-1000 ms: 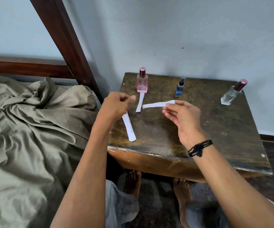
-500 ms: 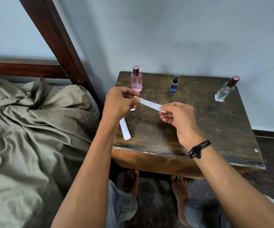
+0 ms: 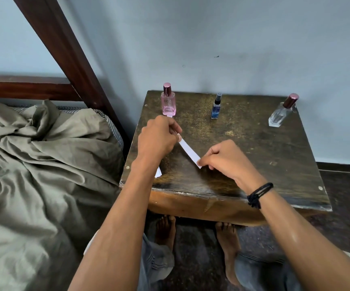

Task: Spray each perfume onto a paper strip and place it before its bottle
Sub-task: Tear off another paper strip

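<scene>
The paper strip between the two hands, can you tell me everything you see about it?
The paper strip is a long, narrow piece of plain white paper, thin and flat. It is pulled straight between both hands, slanting over the dark wooden table. The left hand pinches its far end, in front of the pink bottle. The right hand pinches its near end. No writing shows on it. Whether it touches the tabletop cannot be told.

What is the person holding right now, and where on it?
A white paper strip, pinched at both ends: the left hand holds its far end, the right hand its near end.
</scene>
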`<state>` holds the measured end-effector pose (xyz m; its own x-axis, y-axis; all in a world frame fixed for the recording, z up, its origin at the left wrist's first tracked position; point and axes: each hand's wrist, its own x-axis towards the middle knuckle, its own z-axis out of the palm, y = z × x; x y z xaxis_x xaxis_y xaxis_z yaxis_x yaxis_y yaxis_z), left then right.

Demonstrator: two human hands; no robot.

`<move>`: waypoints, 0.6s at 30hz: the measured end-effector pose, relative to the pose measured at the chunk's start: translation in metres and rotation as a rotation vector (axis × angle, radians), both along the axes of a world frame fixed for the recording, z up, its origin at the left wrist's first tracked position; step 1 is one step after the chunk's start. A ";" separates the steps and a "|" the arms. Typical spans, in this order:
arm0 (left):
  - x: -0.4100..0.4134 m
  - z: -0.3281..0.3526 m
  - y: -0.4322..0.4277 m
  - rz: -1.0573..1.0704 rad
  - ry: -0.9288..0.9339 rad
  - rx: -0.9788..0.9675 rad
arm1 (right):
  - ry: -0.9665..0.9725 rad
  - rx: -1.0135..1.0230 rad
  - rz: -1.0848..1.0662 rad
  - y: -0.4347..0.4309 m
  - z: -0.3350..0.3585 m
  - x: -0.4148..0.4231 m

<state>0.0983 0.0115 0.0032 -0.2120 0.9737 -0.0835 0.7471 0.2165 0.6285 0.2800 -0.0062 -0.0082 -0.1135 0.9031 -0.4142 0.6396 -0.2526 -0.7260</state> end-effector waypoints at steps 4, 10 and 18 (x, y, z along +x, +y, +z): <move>0.003 -0.004 0.001 -0.053 0.080 -0.066 | -0.117 0.031 0.070 -0.002 -0.001 0.005; 0.004 -0.008 0.003 -0.090 0.110 -0.074 | -0.228 0.077 0.130 0.001 -0.005 0.009; 0.000 -0.009 0.004 -0.107 0.109 -0.095 | -0.047 0.131 0.031 0.013 -0.001 0.016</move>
<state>0.0988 0.0152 -0.0056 -0.1203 0.9799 -0.1589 0.8319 0.1868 0.5226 0.2963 0.0067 -0.0093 -0.1252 0.9462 -0.2985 0.6793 -0.1375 -0.7209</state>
